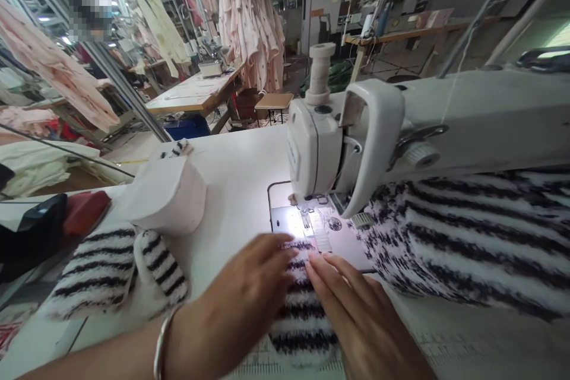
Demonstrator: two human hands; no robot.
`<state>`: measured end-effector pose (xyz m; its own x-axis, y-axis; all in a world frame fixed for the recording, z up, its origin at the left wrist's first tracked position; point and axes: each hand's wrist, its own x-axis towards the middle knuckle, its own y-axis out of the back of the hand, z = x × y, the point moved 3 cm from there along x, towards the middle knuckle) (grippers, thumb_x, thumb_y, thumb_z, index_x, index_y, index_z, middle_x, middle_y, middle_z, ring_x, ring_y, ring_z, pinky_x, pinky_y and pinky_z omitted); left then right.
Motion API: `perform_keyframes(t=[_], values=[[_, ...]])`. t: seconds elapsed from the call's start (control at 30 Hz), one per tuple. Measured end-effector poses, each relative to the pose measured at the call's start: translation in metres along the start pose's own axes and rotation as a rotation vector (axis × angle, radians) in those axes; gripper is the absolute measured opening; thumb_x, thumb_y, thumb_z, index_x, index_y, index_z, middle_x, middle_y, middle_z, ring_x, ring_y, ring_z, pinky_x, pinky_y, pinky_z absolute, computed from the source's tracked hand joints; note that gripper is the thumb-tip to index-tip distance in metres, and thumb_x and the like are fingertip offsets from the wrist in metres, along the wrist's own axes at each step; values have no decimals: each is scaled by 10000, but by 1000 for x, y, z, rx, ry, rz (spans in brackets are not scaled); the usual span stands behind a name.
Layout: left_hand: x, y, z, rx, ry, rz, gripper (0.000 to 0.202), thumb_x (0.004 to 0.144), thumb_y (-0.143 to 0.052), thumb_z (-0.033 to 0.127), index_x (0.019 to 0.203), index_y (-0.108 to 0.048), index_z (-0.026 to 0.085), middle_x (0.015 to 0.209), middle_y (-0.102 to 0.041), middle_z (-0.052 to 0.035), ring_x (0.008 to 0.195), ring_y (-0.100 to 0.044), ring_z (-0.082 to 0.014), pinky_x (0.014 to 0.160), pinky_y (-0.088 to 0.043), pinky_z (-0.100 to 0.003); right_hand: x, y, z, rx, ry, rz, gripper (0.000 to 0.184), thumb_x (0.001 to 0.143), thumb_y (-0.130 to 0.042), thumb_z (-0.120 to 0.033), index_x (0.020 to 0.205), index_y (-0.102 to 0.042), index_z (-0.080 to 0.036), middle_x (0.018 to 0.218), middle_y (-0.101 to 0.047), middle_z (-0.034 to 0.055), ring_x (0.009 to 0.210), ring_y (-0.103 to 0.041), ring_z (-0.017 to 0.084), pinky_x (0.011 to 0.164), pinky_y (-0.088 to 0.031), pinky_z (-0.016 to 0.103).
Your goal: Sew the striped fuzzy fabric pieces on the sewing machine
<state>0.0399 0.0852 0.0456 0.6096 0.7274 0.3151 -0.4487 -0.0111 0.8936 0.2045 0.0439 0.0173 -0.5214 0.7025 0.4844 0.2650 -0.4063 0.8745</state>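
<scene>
A white sewing machine (338, 142) stands on a white table (236, 166), its needle area lit over the metal plate (320, 225). A small piece of fluffy black-and-white striped fabric (303, 314) lies in front of the needle. My left hand (249, 297) rests flat on its left side, fingers stretched toward the plate. My right hand (356, 309) lies flat on its right side, fingertips near the needle. A silver bangle (161, 344) sits on my left wrist. A large bundle of the same striped fabric (481, 237) lies under the machine arm at the right.
More striped pieces (107, 273) lie at the left beside a stack of white pieces (169, 190). A black and red object (53, 219) sits at the far left. Pink garments (253, 24) hang behind, with other worktables (196, 95) and a stool (274, 101).
</scene>
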Motion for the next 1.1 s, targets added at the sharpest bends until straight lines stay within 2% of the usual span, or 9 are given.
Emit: perform_keyframes(t=[0.07,0.17,0.37,0.57,0.7,0.83,0.93,1.0,1.1], values=[[-5,-8,11,27,-85,-47,342,905,-475,97,1246,-489,74,1244,-575,-157,1187,-527,-244,1003,-502,-379,1,-8,0,-11,12,22,462,910,-242,-24,1236,-565,-81,1274,-599,87,1217,-470,241,897,-430,368],[-6,-19,11,88,-143,-10,397,901,-456,88,1288,-429,8,1300,-533,-209,1263,-467,-284,1041,-473,-428,5,-18,-1,-3,-48,85,467,895,-238,3,1174,-607,-67,1201,-640,96,1171,-491,235,894,-390,381],[8,-21,-7,57,-105,-35,377,899,-433,105,1271,-451,42,1307,-516,-196,1261,-472,-267,1073,-448,-412,21,-29,3,60,-174,114,500,880,-203,26,1161,-610,-51,1176,-641,111,1134,-508,237,911,-371,427],[14,-21,-12,23,-84,-23,419,865,-428,62,1283,-427,76,1306,-498,-183,1271,-454,-284,1075,-440,-445,27,-29,11,-17,-94,50,514,833,-250,52,1204,-589,-54,1224,-629,94,1162,-487,223,887,-399,387],[13,-24,-15,20,-89,-7,421,871,-424,68,1292,-422,77,1310,-497,-174,1271,-448,-271,1086,-429,-435,25,-30,14,29,-121,33,526,837,-242,37,1243,-559,-68,1258,-610,71,1192,-458,230,865,-432,400],[12,-29,-18,14,-95,-20,417,879,-436,88,1294,-431,49,1324,-483,-179,1287,-419,-263,1107,-399,-422,24,-32,12,80,-132,27,506,855,-240,13,1255,-539,-71,1246,-605,90,1175,-464,238,859,-475,421],[12,-21,-17,-20,-103,-25,403,898,-449,104,1300,-433,68,1343,-469,-168,1295,-403,-253,1103,-394,-419,24,-29,17,120,-119,20,507,852,-236,3,1259,-524,-87,1228,-598,111,1157,-484,251,845,-508,450],[12,-9,-16,-65,-87,-33,357,914,-473,118,1270,-473,120,1312,-502,-136,1245,-452,-234,1058,-431,-405,23,-24,24,186,-119,-25,538,830,-239,23,1284,-491,-114,1259,-567,109,1172,-485,236,885,-509,453],[11,9,-21,-159,9,-65,183,917,-526,151,1079,-597,199,1074,-627,-51,970,-594,-176,843,-520,-327,20,-16,34,345,-144,-151,583,809,-282,69,1299,-456,-196,1284,-525,69,1179,-487,161,968,-480,371]])
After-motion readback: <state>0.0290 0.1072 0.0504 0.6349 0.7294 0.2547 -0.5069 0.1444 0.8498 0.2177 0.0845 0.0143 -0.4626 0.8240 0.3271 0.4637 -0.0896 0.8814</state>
